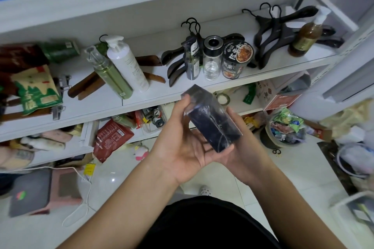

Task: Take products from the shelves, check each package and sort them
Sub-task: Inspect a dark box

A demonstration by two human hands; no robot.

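Both hands are on the package. The left hand [182, 147] lies palm-up beneath a dark rectangular box [210, 121] in glossy clear wrap, with its thumb pressed along the upper left edge. The right hand [240, 147] curls round the right side from below. Each hand grips the dark rectangular box, which hangs tilted in the air before the body, just short of the white metal shelf [141, 103] and touching nothing else.

From my remote seat I judge this to be the checking step. To do it well I would roll the box slowly between the palms and hold it by its edges so no finger covers a face. I would also angle it off the glare, then look along the wrap's seams and corners for tears.

On the box itself I can read nothing, because the film shines and the frame is soft there. Lower down, a red foil pouch [112, 137] leans at the shelf's foot, its white print too small to read. Further back on the middle board stands a black instant-noodle cup [236, 59] with large white Chinese characters, which I cannot make out with certainty. A clear glass jar with a silver lid [211, 60] stands just beside it. To the left lean a white pump bottle [126, 62] and a green-gold pump bottle [110, 75], their fine label text illegible. At the far right a brown bottle with a white pump [305, 36] has a label I cannot read either.
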